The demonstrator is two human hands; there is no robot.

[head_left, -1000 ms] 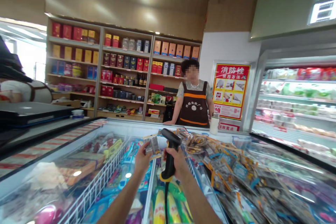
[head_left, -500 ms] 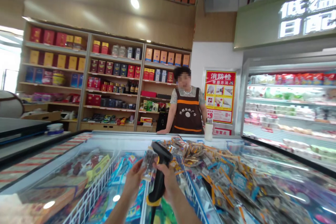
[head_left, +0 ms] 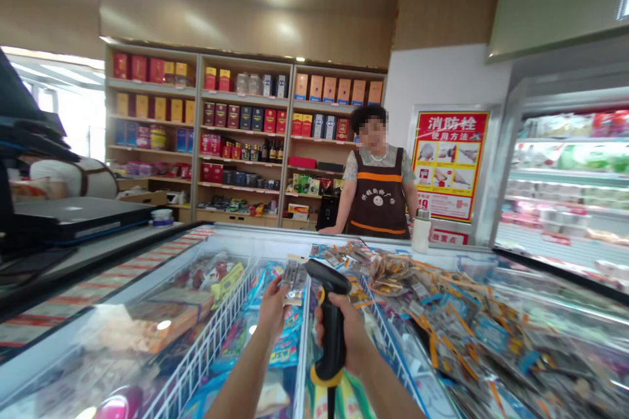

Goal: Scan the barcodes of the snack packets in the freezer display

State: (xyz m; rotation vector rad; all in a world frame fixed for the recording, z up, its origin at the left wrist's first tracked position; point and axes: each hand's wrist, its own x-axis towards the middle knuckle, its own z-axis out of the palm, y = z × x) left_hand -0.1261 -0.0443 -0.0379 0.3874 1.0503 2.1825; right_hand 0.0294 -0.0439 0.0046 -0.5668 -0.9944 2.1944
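A black and yellow barcode scanner [head_left: 333, 334] is gripped by the handle in my right hand [head_left: 351, 330], its head tilted toward the left and its cable hanging down. My left hand [head_left: 273, 306] pinches a small clear-and-grey snack packet [head_left: 295, 280] by its left edge. The packet is just left of the scanner's head, a small gap apart. Both hands are over the glass-topped chest freezer [head_left: 230, 230]. To their right lies a large spread pile of similar packets [head_left: 457, 321] with grey and orange wrapping.
Across the freezer stands a person in a brown apron [head_left: 377, 200], a hand on the far edge near a pale bottle [head_left: 421, 230]. White wire baskets [head_left: 209, 334] hold frozen goods. At left are a dark flat device [head_left: 78, 217] and a small tub [head_left: 162, 217]. Shelves of boxes [head_left: 240, 119] line the back.
The view has turned left. My left hand and the packet have drawn away from the scanner, leaving a gap; the scanner stays in my right hand.
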